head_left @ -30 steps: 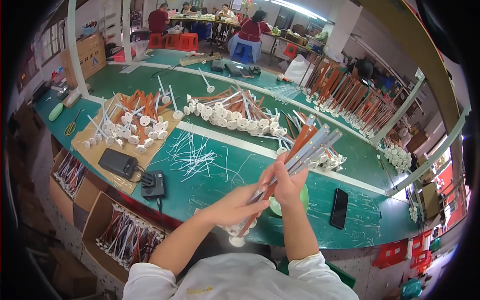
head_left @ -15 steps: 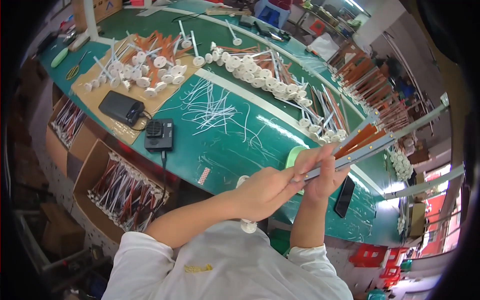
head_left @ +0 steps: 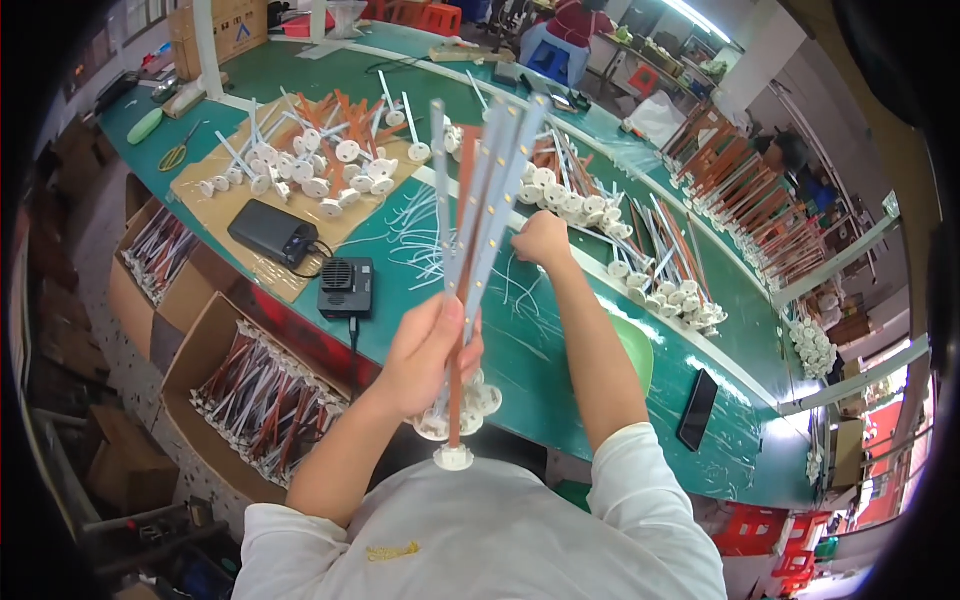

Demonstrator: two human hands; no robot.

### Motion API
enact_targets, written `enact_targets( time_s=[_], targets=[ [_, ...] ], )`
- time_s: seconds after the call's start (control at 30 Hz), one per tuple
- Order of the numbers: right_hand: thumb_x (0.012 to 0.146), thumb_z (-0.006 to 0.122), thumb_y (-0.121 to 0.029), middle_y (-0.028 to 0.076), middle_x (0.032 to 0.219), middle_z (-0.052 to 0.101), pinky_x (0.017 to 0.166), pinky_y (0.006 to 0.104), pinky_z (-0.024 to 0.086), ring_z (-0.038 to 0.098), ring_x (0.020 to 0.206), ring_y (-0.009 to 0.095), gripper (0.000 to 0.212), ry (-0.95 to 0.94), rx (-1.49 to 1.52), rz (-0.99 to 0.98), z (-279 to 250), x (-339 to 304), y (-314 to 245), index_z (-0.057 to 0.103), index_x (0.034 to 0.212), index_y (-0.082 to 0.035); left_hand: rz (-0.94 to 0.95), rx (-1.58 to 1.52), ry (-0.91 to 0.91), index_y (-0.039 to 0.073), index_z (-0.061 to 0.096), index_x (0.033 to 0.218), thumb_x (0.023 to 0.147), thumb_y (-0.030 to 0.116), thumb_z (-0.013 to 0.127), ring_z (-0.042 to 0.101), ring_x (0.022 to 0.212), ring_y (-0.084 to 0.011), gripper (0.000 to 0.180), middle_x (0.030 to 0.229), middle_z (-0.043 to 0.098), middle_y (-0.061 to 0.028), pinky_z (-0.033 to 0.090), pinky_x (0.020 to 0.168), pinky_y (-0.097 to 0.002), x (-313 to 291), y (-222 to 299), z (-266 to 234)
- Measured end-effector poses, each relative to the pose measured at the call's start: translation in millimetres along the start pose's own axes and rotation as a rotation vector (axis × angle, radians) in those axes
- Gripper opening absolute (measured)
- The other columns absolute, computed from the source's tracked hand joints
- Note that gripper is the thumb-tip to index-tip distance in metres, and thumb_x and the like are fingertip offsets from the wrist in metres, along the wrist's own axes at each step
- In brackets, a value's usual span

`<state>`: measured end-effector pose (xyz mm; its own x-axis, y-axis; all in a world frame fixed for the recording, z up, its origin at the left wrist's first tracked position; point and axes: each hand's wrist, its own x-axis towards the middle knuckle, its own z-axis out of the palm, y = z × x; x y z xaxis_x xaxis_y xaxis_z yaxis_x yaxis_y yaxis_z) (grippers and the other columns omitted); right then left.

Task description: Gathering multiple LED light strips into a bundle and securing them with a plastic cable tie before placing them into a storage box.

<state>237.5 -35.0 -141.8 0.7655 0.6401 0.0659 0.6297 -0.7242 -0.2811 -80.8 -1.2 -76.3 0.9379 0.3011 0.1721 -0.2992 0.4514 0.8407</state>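
Observation:
A bundle of LED strip lights (head_left: 490, 215), grey-white and orange-brown with small yellow chips, stands nearly upright in front of me. My left hand (head_left: 432, 348) is closed round its lower part. Below that hand hang the strips' white round bases (head_left: 453, 457). Farther out, my right hand (head_left: 541, 240) is curled at the table, beside a row of white-based strips (head_left: 575, 205); its fingertips are mostly hidden, and I cannot make out what they hold. Thin white ties (head_left: 415, 235) lie loose to its left, partly behind the bundle.
On brown paper at the left lies a heap of similar strips (head_left: 318, 165). Nearer are a black power bank (head_left: 270, 235) and a black box-shaped device (head_left: 346, 288). A green dish (head_left: 632, 345) and a phone (head_left: 697, 410) lie right. A carton of strips (head_left: 265, 400) stands below the table.
Both hands were together at the right on tilted strips. Now my left hand holds the bundle upright at the middle, and my right hand has let go and reached forward and left.

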Motion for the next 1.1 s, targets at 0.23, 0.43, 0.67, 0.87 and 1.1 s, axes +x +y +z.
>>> enact_targets(
  time_s=[0.23,0.43,0.67,0.87,1.1],
  targets=[
    [0.068,0.071,-0.026,0.007,0.061,0.067,0.057,0.0284,0.055,0.065,0.051,0.015,0.024,0.047,0.472,0.186,-30,-19,0,0.072,0.072,-0.003,-0.037,-0.024,-0.023,0.006,0.046,0.095,0.103,0.039,0.035,0.043,0.056,-0.009,0.036,0.065,0.046,-0.0015,0.039,0.052,-0.0226,5,-3,-2],
    [0.066,0.07,-0.026,0.006,0.053,0.064,0.062,0.0301,0.055,0.066,0.052,0.016,0.022,-0.044,-0.063,0.121,-12,-4,-24,0.069,0.058,-0.005,0.06,0.014,-0.012,0.004,0.046,0.095,0.103,0.038,0.034,0.043,0.055,-0.0092,0.036,0.065,0.046,-0.0021,0.039,0.053,-0.023,17,-7,-5],
    [0.059,0.071,-0.019,0.01,0.065,0.068,0.065,0.0312,0.055,0.068,0.059,0.019,0.018,-0.153,0.115,0.09,-21,-11,-10,0.071,0.068,-0.003,0.056,0.065,0.011,0.003,0.045,0.097,0.103,0.037,0.035,0.045,0.055,-0.0114,0.036,0.064,0.045,-0.0047,0.041,0.054,-0.0242,5,-8,-8],
    [0.073,0.069,-0.011,0.008,0.065,0.069,0.059,0.0245,0.053,0.067,0.056,0.013,0.011,0.301,0.414,0.054,-77,-71,7,0.073,0.077,-0.001,0.074,0.086,-0.002,0.005,0.047,0.096,0.103,0.038,0.034,0.044,0.056,-0.0077,0.036,0.065,0.047,-0.0013,0.039,0.054,-0.0224,14,-9,-12],
    [0.082,0.072,-0.012,0.011,0.074,0.071,0.061,0.0232,0.052,0.068,0.064,0.013,0.017,0.992,0.35,0.126,-81,-147,17,0.071,0.09,0.004,0.009,0.074,-0.103,0.003,0.049,0.107,0.104,0.037,0.034,0.045,0.058,-0.0077,0.037,0.066,0.048,-0.0014,0.04,0.055,-0.0224,27,-23,-1]
  ],
)
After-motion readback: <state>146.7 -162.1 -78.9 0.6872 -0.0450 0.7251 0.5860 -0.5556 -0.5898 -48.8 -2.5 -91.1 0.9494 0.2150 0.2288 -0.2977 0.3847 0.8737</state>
